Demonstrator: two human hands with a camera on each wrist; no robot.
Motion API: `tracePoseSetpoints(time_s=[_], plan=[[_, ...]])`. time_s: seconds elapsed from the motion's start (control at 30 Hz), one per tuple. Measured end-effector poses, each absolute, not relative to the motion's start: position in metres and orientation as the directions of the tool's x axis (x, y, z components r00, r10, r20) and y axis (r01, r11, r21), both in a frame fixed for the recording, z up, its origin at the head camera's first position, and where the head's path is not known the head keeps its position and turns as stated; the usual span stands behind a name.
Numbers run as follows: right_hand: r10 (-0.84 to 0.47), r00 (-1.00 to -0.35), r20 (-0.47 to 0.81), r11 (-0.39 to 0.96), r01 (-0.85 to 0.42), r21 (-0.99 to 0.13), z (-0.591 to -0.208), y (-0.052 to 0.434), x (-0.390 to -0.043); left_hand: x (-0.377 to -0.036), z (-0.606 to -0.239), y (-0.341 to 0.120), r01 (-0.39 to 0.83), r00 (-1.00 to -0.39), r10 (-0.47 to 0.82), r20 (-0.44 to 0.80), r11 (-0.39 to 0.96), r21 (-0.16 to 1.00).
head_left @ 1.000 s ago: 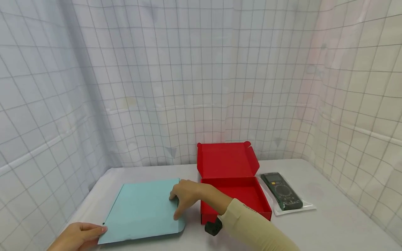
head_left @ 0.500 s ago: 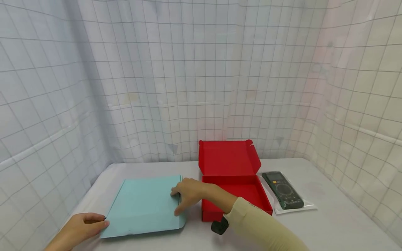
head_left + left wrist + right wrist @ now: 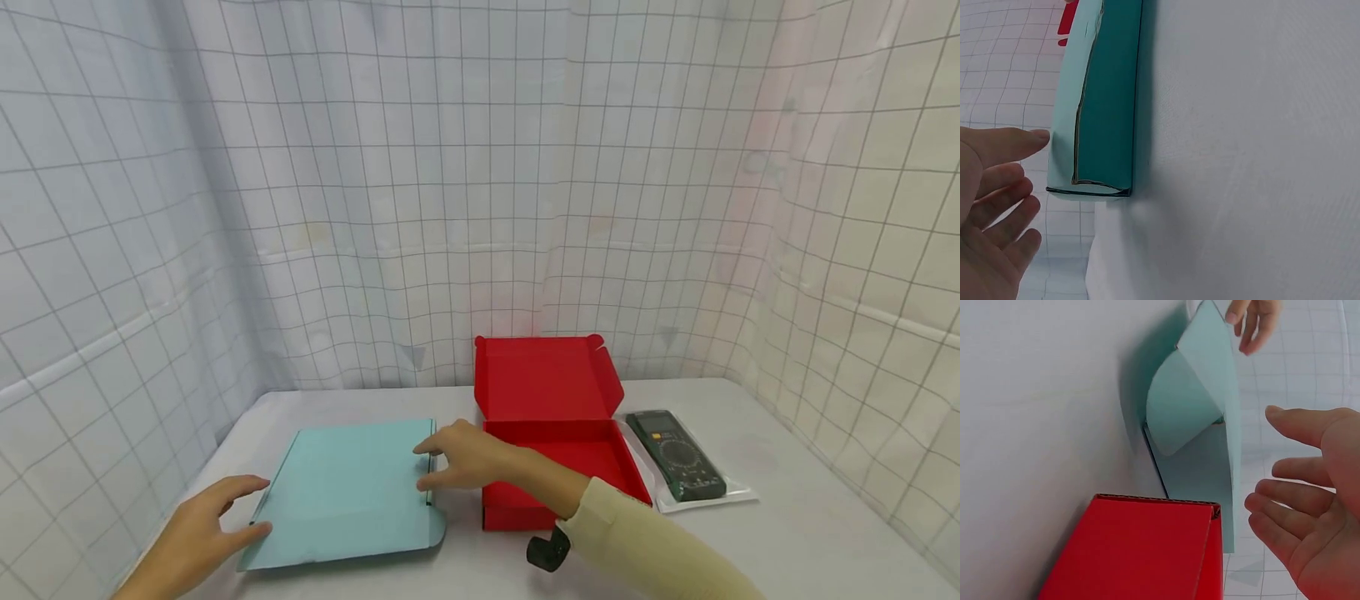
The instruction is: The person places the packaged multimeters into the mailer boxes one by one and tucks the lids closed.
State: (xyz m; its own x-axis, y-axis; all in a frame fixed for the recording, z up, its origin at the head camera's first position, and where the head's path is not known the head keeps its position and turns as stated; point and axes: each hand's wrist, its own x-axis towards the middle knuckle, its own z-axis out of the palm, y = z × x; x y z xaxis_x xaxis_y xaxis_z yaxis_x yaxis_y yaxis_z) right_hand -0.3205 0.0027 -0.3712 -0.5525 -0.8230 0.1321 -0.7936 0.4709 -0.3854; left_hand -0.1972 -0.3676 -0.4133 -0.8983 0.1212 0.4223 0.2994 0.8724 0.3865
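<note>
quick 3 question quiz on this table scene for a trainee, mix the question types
1. True or false: the red box stands with its lid open.
2. What lies right of the red box? A) scissors B) a multimeter in clear packaging C) a mug
3. Fill in: both hands are at the side edges of the closed ____ box.

Key
1. True.
2. B: the multimeter lies on the table.
3. Light blue: the left hand is at the left edge of the light blue box, the right hand at its right edge, fingers straight.
</note>
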Motion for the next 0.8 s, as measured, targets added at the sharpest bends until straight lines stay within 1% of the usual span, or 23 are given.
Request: tracePoseSetpoints(time_s=[0.1,0.17,0.23,0.33,0.43,0.63,0.8], plan=[[-0.819,-0.548,0.168,0.447,-0.794,-0.412,-0.372,0.009,-0.315,-0.201,-0.417,-0.362,0.379,-0.844,0.169,0.509,0.859,0.343],[-0.800,-0.575,0.172,0.445,-0.761,-0.473,-0.373,0.013,-0.310,-0.203,-0.421,-0.360,0.423,-0.819,0.204,0.536,0.846,0.324],[-0.772,-0.617,0.155,0.446,-0.698,-0.560,-0.376,0.017,-0.303,-0.205,-0.424,-0.359,0.458,-0.809,0.236,0.538,0.828,0.324],[-0.725,-0.681,0.103,0.452,-0.583,-0.676,-0.380,0.022,-0.292,-0.207,-0.427,-0.359,0.472,-0.817,0.257,0.517,0.813,0.342],[-0.681,-0.730,0.047,0.462,-0.479,-0.747,-0.383,0.025,-0.281,-0.208,-0.427,-0.360,0.469,-0.834,0.262,0.486,0.802,0.371],[-0.571,-0.821,-0.027,0.489,-0.313,-0.814,-0.390,0.026,-0.265,-0.208,-0.426,-0.361,0.464,-0.848,0.262,0.461,0.787,0.406],[-0.505,-0.858,-0.092,0.467,-0.183,-0.865,-0.397,0.023,-0.257,-0.207,-0.425,-0.361,0.439,-0.864,0.240,0.443,0.791,0.427]])
